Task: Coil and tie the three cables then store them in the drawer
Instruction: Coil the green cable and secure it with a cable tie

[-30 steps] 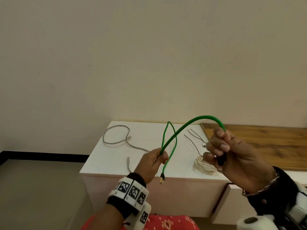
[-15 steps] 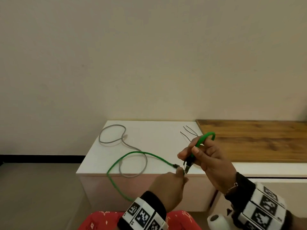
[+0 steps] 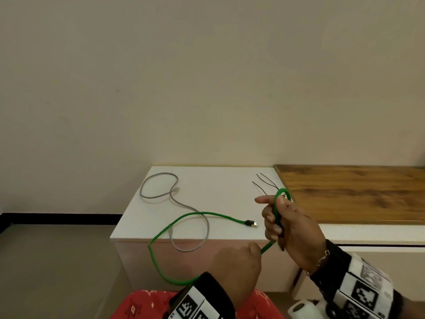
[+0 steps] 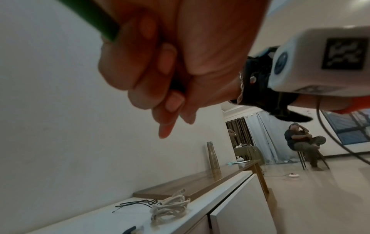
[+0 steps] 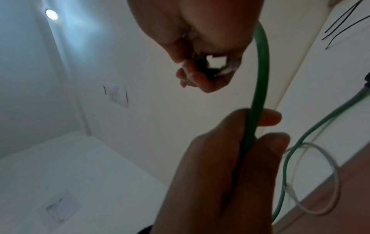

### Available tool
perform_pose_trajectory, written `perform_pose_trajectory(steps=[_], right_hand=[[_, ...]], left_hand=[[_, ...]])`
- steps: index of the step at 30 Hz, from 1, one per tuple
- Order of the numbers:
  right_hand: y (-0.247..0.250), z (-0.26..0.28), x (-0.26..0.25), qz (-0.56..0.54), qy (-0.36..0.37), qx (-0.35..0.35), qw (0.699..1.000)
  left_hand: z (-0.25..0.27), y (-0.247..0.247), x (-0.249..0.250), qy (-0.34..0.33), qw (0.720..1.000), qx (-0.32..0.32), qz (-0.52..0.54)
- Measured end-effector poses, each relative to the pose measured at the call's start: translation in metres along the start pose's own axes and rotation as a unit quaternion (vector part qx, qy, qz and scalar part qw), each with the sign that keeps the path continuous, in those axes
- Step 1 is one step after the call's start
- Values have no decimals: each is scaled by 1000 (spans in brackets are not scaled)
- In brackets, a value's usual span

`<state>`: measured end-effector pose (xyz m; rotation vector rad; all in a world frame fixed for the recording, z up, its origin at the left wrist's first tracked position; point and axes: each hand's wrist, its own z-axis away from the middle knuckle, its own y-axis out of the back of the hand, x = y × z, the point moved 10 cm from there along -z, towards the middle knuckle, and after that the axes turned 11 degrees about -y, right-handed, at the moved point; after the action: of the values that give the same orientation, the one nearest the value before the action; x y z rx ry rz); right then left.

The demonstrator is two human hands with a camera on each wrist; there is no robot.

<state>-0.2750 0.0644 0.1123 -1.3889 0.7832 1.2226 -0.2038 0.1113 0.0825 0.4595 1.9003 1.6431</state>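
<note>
My left hand has slid down the thin green cable toward six o'clock, both hands pinching it, right hand gripping the first loop: coiling is only starting.

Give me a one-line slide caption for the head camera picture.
Both hands, left hand and right hand, grip a thin green cable above a white cabinet where a grey cable lies loose.

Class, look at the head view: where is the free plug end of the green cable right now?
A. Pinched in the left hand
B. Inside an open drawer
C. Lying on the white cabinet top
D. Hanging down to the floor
C: the green cable ends in a plug lying on the white cabinet top, clear of both hands.
</note>
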Motion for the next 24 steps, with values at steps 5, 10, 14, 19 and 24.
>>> perform_pose_trajectory(steps=[5, 10, 14, 19, 24], right_hand=[[1, 0, 0, 108, 25, 8, 994], [-7, -7, 24, 294, -2, -34, 955], [-14, -8, 37, 377, -37, -86, 921], [-26, 0, 54, 376, -84, -154, 910], [-38, 13, 61, 285, -154, -195, 926]], left_hand=[[2, 10, 6, -44, 998, 16, -47], [7, 22, 23, -164, 979, 91, -85], [14, 35, 19, -186, 961, 196, -52], [16, 61, -14, -112, 953, 283, 1], [11, 72, -44, -77, 954, 284, 58]])
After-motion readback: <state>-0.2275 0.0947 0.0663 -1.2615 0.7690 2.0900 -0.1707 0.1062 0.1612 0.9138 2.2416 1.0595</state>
